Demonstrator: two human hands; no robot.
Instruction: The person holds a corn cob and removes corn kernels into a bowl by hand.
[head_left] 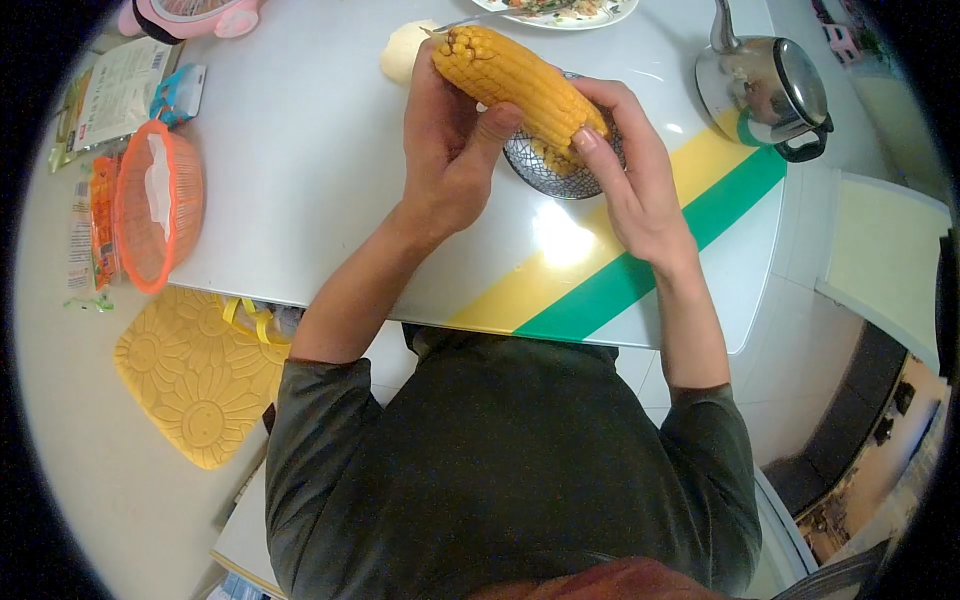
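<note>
A yellow corn cob (520, 85) is held in both hands, tilted with its upper end to the left. My left hand (455, 150) is wrapped round the upper left part, thumb pressed along its lower side. My right hand (628, 165) grips the lower right end, thumb on the kernels there. Below the cob stands a bowl (545, 183) with a dark crackled pattern, partly hidden by the cob and right hand. Some loose corn kernels (548, 158) lie in it.
A pale round bun-like thing (402, 52) and a plate of food (590, 18) are at the back. To the right stands a metal pot (745, 85) with a black handle. An orange basket (185, 210) and food packets (125, 90) sit at the left.
</note>
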